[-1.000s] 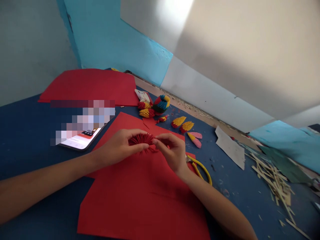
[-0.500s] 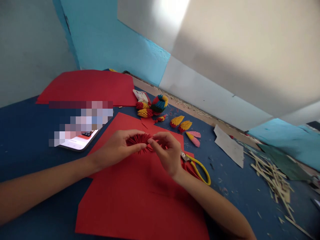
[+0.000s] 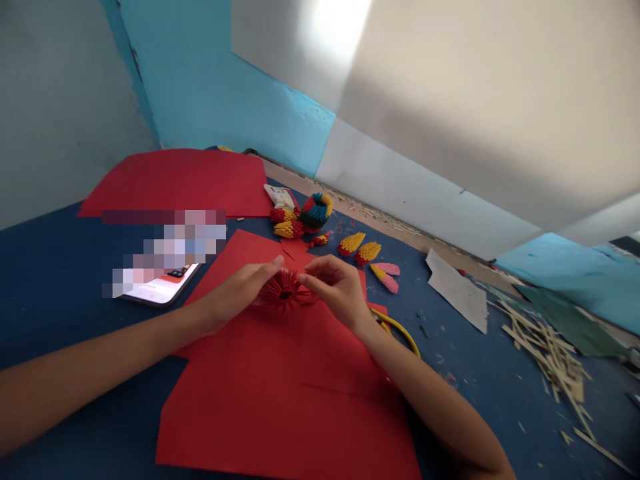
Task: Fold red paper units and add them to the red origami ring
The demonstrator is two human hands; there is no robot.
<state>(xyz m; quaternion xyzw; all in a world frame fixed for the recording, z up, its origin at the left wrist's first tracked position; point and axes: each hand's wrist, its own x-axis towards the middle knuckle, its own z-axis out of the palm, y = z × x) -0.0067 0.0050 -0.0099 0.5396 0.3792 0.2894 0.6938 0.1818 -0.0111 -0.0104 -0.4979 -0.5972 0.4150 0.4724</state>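
The person's left hand (image 3: 245, 288) grasps a ring of spiky, folded dark red paper (image 3: 285, 293) by its left side, thumb raised along the upper rim and the other fingers mostly hidden. The right hand (image 3: 337, 288) has its thumb and forefinger bent close together at the ring's upper right rim; whether they pinch one of the spikes I cannot tell. The ring is tilted so that its dark centre hole shows, and it is above the upper part of the flat, overlapping bright red paper sheets (image 3: 280, 407), well in from the far edge of the blue-topped table (image 3: 60, 280).

A lit smartphone with a dark rim (image 3: 155, 293), partly pixelated, lies just beside the sheets' left edge. A wide, dark red sheet (image 3: 180, 180) covers the table's far left corner. Near the far edge are a round ornament of blue, yellow, red and green folded paper (image 3: 316, 212) and two yellow-and-red paper cones (image 3: 360, 248), side by side. A tool with yellow loop handles (image 3: 404, 328) is partly hidden by the right forearm. Toward the table's far right corner lie loose, pale thin strips (image 3: 550, 360)
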